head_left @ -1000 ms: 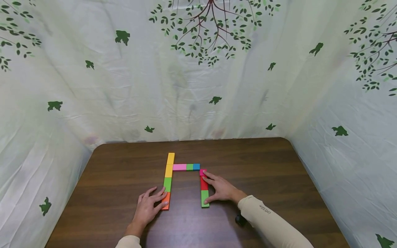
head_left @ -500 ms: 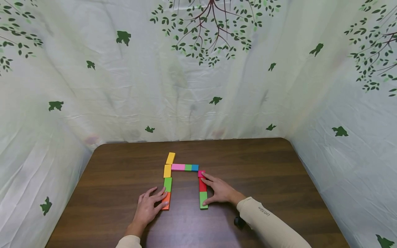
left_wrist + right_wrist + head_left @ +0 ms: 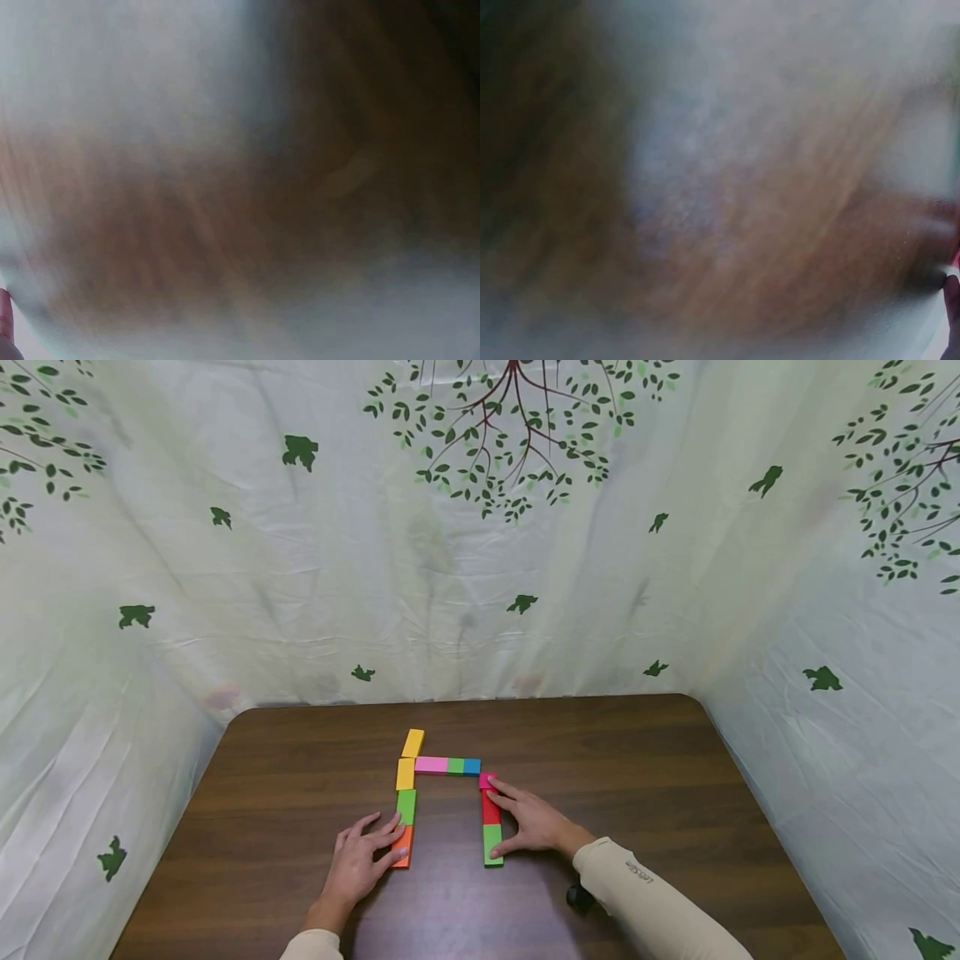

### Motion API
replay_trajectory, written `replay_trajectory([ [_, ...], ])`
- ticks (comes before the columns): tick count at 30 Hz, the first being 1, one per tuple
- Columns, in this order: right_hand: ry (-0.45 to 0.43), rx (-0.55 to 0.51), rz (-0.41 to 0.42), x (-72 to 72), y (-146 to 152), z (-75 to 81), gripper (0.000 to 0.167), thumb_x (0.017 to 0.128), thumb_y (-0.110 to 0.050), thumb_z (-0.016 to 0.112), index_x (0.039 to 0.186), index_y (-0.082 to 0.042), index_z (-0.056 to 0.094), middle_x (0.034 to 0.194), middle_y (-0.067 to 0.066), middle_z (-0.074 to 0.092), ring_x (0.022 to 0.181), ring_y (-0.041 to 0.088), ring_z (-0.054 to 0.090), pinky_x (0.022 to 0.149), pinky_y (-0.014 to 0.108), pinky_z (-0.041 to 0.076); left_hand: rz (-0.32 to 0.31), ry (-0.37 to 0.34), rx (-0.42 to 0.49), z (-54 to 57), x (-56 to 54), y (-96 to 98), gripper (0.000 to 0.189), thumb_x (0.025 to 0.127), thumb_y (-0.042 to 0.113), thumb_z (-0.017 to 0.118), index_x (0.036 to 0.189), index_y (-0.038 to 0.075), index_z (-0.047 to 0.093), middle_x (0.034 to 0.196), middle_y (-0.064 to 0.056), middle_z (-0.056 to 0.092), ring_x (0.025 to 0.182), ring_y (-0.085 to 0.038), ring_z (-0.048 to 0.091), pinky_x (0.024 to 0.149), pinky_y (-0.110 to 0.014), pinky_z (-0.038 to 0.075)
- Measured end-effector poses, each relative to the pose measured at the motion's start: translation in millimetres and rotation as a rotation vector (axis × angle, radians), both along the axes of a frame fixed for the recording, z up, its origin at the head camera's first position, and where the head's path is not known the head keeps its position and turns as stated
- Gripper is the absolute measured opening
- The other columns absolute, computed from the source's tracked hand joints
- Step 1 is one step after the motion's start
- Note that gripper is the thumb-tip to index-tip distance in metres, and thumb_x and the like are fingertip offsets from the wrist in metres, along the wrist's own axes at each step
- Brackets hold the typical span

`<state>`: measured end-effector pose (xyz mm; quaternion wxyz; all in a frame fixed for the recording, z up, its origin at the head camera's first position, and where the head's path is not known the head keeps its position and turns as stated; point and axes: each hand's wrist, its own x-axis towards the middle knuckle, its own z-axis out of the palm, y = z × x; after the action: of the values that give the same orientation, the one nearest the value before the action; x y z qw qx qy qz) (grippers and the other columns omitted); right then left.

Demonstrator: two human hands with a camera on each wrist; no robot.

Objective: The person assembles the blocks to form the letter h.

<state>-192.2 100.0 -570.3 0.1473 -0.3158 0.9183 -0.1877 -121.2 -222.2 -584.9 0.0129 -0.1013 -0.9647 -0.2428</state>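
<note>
Coloured blocks lie flat on the table in a shape like an angular arch. Its left column has a far yellow block (image 3: 413,742), a second yellow block (image 3: 405,773), a green block (image 3: 406,805) and an orange block (image 3: 402,847). A pink block (image 3: 431,765), small green block (image 3: 455,766) and blue block (image 3: 472,767) form the crossbar. My left hand (image 3: 357,862) touches the orange and green blocks with spread fingers. My right hand (image 3: 534,818) rests fingertips on the magenta block (image 3: 485,782) and red block (image 3: 490,811), its thumb on the near green block (image 3: 492,837).
The brown wooden table (image 3: 615,752) has rounded far corners. A white curtain (image 3: 465,643) printed with leaves surrounds its back and sides. A small black object (image 3: 579,897) shows beneath the right sleeve (image 3: 652,893). Both wrist views are mostly blurred.
My right hand and the right column have shifted slightly left. The crossbar has moved left too, and the far yellow block now sits at an angle to the one below. My left hand stays put.
</note>
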Motion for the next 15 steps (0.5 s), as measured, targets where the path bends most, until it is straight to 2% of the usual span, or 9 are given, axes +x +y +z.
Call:
replay_trajectory([
  [9, 0.029, -0.003, 0.023, 2.3, 3.6, -3.7, 0.105, 0.071, -0.073, 0.067, 0.151, -0.015, 0.032, 0.161, -0.003, 0.018, 0.140, 0.025, 0.033, 0.108, 0.043, 0.034, -0.003, -0.015, -0.012, 0.9, -0.1, 0.8, 0.048, 0.083, 0.036, 0.072, 0.126, 0.015, 0.064, 0.134, 0.000, 0.058, 0.130, -0.034, 0.041, 0.099, -0.058, 0.026],
  [15, 0.015, -0.005, 0.035, 7.5, 1.3, -3.2, 0.104, 0.071, -0.072, 0.067, 0.151, -0.015, 0.032, 0.161, -0.003, 0.017, 0.140, 0.025, 0.033, 0.108, 0.044, 0.035, -0.002, -0.023, -0.014, 1.3, 0.2, 1.0, 0.048, 0.084, 0.036, 0.072, 0.126, 0.015, 0.064, 0.135, 0.000, 0.058, 0.131, -0.034, 0.040, 0.100, -0.058, 0.025],
])
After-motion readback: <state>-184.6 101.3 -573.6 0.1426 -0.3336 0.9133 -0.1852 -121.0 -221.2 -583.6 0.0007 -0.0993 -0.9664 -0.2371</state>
